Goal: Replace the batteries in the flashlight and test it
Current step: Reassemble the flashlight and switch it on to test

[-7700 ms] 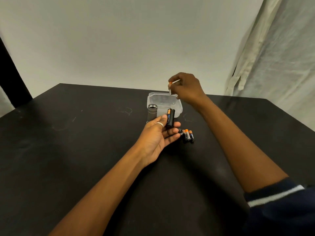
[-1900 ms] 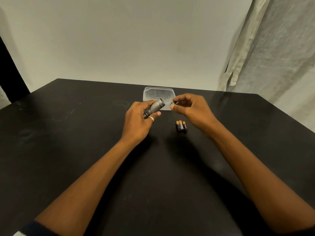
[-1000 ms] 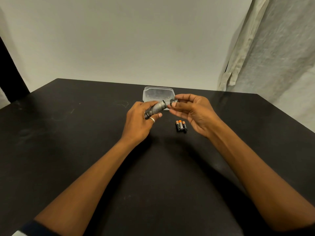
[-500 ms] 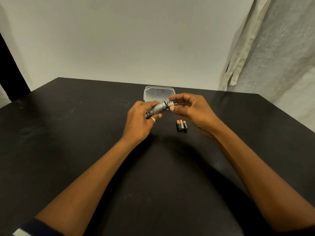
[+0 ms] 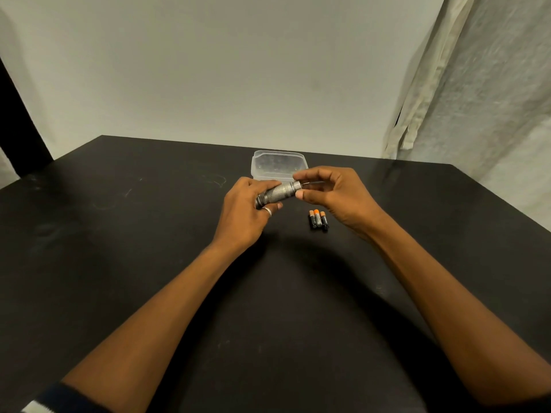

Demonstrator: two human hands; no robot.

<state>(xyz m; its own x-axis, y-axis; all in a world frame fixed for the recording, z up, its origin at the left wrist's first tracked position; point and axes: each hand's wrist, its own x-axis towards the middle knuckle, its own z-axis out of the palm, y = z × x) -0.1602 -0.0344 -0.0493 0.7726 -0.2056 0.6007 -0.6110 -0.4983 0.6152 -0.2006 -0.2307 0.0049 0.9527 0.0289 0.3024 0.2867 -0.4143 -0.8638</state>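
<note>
— Where is the flashlight (image 5: 278, 193)?

— Above the black tabletop (image 5: 119, 263), in front of a clear plastic container (image 5: 278, 168). The left hand (image 5: 244, 213) is wrapped around its knurled body.

— And the other hand?

— The right hand (image 5: 334, 195) has its fingers (image 5: 307, 175) pinched on the end cap (image 5: 296, 185). Three batteries (image 5: 318, 219) lie side by side just below it.

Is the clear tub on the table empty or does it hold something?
Empty, it seems: the tub shows only bare clear plastic, with the three batteries lying outside on the table.
</note>
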